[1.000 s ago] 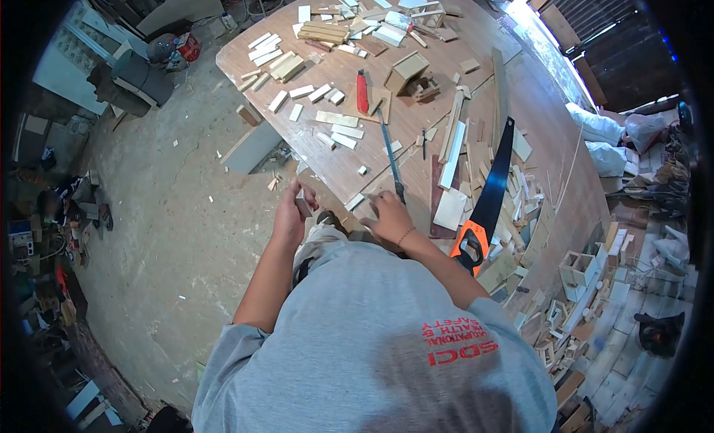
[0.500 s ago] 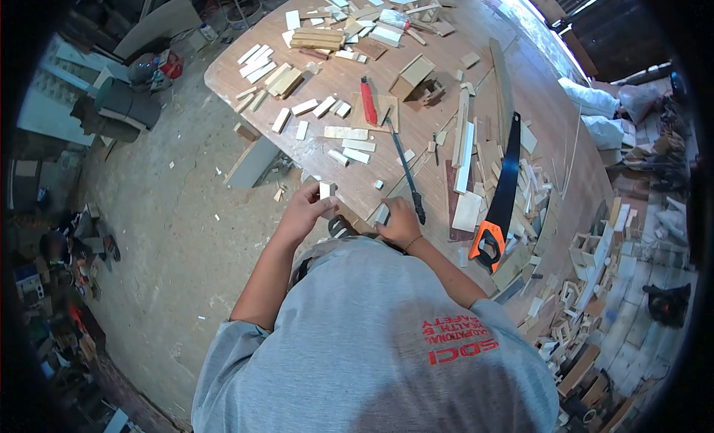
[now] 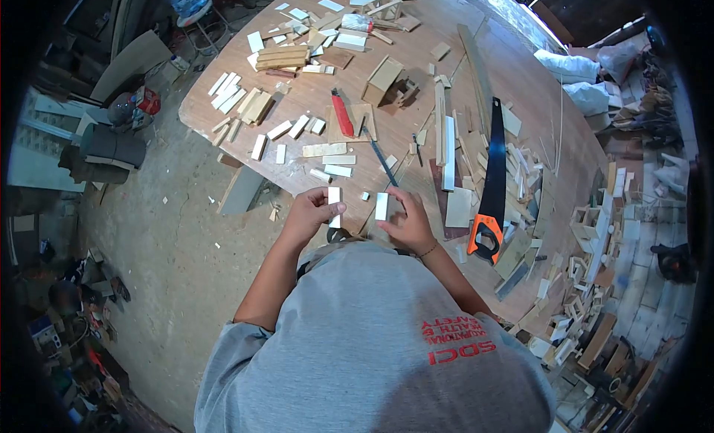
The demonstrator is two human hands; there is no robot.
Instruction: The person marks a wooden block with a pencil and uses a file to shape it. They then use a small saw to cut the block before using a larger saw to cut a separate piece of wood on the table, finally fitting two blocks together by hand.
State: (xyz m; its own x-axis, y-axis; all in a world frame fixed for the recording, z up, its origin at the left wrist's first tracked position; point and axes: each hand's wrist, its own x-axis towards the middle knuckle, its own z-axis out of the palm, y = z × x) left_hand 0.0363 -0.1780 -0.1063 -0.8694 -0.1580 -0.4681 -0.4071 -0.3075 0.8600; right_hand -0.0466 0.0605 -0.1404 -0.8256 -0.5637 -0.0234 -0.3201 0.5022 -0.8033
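Observation:
My left hand (image 3: 312, 213) grips a pale wooden block (image 3: 335, 204), thumb across its face, held upright near the table's front edge. A shorter pale wood piece (image 3: 381, 206) is pinched between the fingers and thumb of my right hand (image 3: 407, 216). The two pieces are apart, side by side. Just beyond them a tiny wood cube (image 3: 365, 196) lies on the table. The thin dark tool (image 3: 381, 159), perhaps a file, reaches toward my right hand, which hides its near end. Farther off, a red-handled tool (image 3: 342, 114) rests on a square board (image 3: 364, 123).
On the round table (image 3: 297, 176), a handsaw (image 3: 492, 180) with an orange handle lies to the right among long strips and offcuts. Several wood blocks (image 3: 258, 146) sit at left, and a small wooden box (image 3: 383, 81) stands beyond. White sacks (image 3: 584, 97) are at far right.
My right hand has risen from the table edge with a wood piece now showing in it. My left hand has turned its block so its long face shows. The view has shifted slightly.

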